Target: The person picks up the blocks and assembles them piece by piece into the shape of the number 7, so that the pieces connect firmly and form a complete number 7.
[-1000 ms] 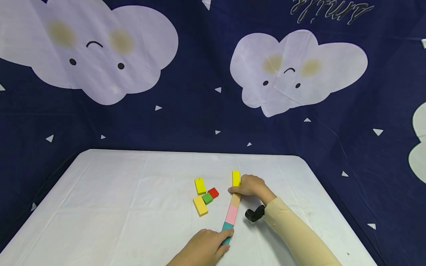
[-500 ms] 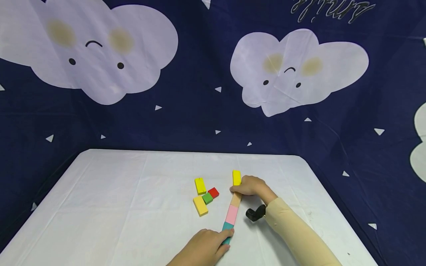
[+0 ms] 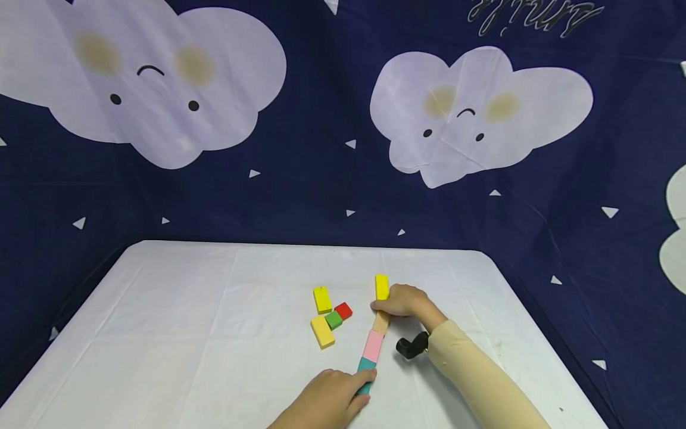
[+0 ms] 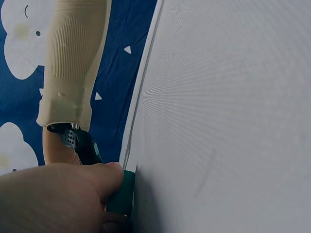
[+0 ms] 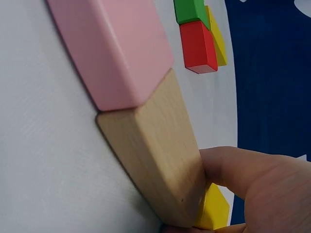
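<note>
A row of blocks runs along the table: a teal block (image 3: 367, 364) nearest, then a pink block (image 3: 373, 346), a natural wood block (image 3: 381, 322) and a yellow block (image 3: 382, 287) at the far end. My left hand (image 3: 328, 398) pinches the teal block between thumb and finger, also seen in the left wrist view, where the teal block (image 4: 122, 195) stands at the fingertips. My right hand (image 3: 403, 300) grips around the joint of wood and yellow. In the right wrist view the wood block (image 5: 163, 150) touches the pink block (image 5: 116, 48), slightly out of line.
Left of the row lie a yellow block (image 3: 322, 300), a red block (image 3: 343, 311), a green block (image 3: 333, 320) and a paler yellow block (image 3: 323, 332) in a loose group on the white table (image 3: 214, 298). A black wrist device (image 3: 412, 345) hangs beneath the right sleeve.
My right hand has shifted slightly to the right, and the far yellow block and the wood block have shifted with it. My left hand has stayed in place on the teal block.
</note>
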A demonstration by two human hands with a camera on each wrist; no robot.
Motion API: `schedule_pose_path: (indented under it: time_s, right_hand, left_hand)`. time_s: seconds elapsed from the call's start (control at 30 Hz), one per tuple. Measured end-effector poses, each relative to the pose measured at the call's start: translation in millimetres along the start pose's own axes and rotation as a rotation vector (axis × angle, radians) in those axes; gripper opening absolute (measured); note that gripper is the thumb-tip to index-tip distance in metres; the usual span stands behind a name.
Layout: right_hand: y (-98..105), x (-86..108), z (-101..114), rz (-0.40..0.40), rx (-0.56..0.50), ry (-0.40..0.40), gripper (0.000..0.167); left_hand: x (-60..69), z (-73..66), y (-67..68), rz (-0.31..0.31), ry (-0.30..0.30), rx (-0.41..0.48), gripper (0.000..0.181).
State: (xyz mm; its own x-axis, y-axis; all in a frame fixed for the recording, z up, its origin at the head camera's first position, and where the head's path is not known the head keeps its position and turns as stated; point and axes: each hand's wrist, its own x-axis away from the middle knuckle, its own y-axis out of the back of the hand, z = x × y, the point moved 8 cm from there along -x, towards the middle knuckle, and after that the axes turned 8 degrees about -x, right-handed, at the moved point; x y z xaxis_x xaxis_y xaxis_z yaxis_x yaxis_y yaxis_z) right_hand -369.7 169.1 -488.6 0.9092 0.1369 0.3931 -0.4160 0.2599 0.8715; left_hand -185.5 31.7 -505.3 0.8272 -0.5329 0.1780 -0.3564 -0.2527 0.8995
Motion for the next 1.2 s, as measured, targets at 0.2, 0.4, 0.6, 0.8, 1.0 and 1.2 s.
schedule_pose_path:
  time_s: [0.2, 0.4, 0.6, 0.8, 1.0, 1.2]
  right_hand:
    - [3.1, 2.1, -0.6, -0.026, 0.017, -0.011, 0.056]
    - [15.7, 4.3, 15.0, -0.155, 0.039, 0.095, 0.060]
    - [10.4, 6.2, 48.6, -0.100, -0.113, 0.442, 0.034]
    - [-4.2, 9.2, 68.4, 0.048, -0.203, 0.614, 0.044]
    - [-14.5, 11.4, 79.5, 0.115, -0.231, 0.666, 0.041]
    - [-16.9, 11.5, 83.6, 0.102, -0.223, 0.656, 0.032]
  left_hand:
    - [-0.7, 0.2, -0.6, 0.005, 0.004, 0.000, 0.039]
    - [0.1, -0.3, 0.6, 0.001, 0.001, -0.002, 0.040]
    - [2.8, -2.1, 3.8, -0.050, -0.052, -0.022, 0.040]
    - [4.6, -2.5, 4.7, -0.075, -0.087, -0.029, 0.039]
    - [3.3, -1.9, 4.0, -0.043, -0.062, -0.028, 0.040]
    - [3.6, -2.8, 5.1, -0.034, -0.060, -0.017, 0.041]
